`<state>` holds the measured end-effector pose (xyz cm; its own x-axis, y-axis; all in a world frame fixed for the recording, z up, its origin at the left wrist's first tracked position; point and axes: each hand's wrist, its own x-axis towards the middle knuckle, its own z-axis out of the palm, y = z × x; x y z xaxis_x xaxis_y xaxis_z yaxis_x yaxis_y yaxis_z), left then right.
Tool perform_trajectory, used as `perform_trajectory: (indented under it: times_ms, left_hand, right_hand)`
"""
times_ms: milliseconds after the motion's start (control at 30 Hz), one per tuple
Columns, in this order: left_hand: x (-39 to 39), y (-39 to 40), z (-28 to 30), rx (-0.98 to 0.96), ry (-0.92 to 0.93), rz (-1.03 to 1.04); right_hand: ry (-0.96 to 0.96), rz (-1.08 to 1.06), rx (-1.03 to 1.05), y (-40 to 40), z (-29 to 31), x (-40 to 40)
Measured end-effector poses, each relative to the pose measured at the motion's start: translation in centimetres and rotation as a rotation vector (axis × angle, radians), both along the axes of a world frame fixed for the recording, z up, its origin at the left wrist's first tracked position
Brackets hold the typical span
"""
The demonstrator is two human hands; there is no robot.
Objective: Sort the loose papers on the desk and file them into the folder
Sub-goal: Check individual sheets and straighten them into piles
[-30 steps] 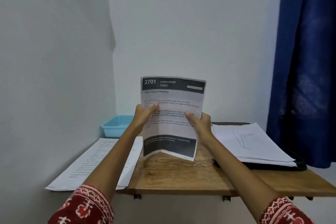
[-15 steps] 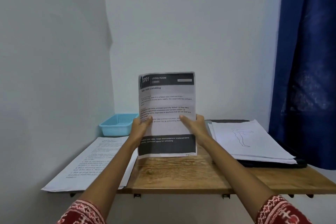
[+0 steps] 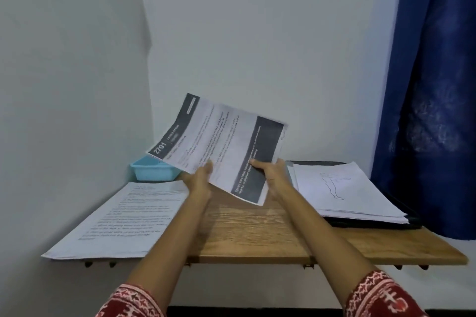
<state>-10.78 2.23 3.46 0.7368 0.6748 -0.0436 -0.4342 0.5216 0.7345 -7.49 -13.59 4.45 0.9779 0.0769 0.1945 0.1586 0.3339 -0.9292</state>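
Head: "2701" sheet (image 3: 219,144) w/ dark bands, turned sideways, creased; left hand (image 3: 199,180) & right hand (image 3: 273,175) pinching lower edge.

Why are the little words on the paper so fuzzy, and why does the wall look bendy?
Head view: the held sheet is smeared, so only "2701" and the heading read; the text page on the left is soft too. The wide lens bows the wall corner. Light is dim and even, with no glare.

home study corner | wooden desk (image 3: 257,234) (wall-mounted) | blue curtain (image 3: 432,85)
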Motion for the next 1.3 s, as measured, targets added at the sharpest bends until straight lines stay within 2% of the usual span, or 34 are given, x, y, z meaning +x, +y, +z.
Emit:
perform_trajectory:
  times_ms: [100, 167, 200, 267, 333, 433, 533, 700, 800, 1000, 1100, 1167, 1233, 1300]
  left_hand:
    - [-1.8, 5.0, 2.4, 0.093, -0.027, 0.091]
    - [-3.5, 8.1, 3.8, 0.316, -0.062, -0.044]
    - [-4.1, 9.1, 4.0, 0.452, -0.027, -0.146]
    - [-5.0, 10.3, 4.1, 0.757, 0.159, -0.317]
    - [-4.7, 10.3, 3.6, 0.929, 0.303, -0.347]
    - [-4.0, 9.5, 3.0, 0.854, 0.277, -0.262]
    - [-3.9, 8.7, 2.2, 0.854, 0.198, -0.316]
    - [-3.7, 7.0, -2.4, 0.807, 0.238, -0.255]
    - [-3.4, 5.7, -3.5, 0.716, 0.197, -0.219]
    - [-3.3, 5.1, -3.8, 0.655, 0.222, -0.183]
    - [-2.4, 6.3, -2.5, 0.631, 0.268, -0.153]
    - [-1.8, 7.6, -1.7, 0.54, 0.315, -0.138]
    - [-1.3, 8.5, -1.5, 0.425, 0.33, -0.134]
    - [-0.9, 9.1, -1.6, 0.324, 0.312, -0.121]
  right_hand:
    - [-0.064, -0.048, -0.091, -3.1, 0.6, 0.6]
    - [-0.104, -0.053, -0.112, -4.7, 1.4, 0.4]
    - [-0.118, -0.048, -0.122, -5.1, 1.8, 0.1]
    - [-0.146, -0.028, -0.165, -5.2, 2.4, -0.1]
    - [-0.169, -0.009, -0.249, -4.5, 2.4, -0.4]
    - [-0.207, -0.07, -0.287, -3.1, 1.7, -0.6]
    - [-0.237, -0.129, -0.21, -2.8, 0.9, -0.7]
    - [-0.143, -0.089, -0.224, -2.7, -3.0, -0.5]
    - [-0.149, -0.121, -0.248, -2.9, -2.5, -0.2]
    - [-0.084, -0.154, -0.292, -2.1, -3.1, 1.0]
    - [-0.189, -0.225, -0.295, -1.6, -1.1, 1.7]
    - [-0.239, -0.324, -0.271, -1.4, 0.5, 2.3]
    - [-0.204, -0.432, -0.274, -1.2, 0.8, 3.4]
    - [-0.156, -0.455, -0.409, -0.9, -0.1, 4.4]
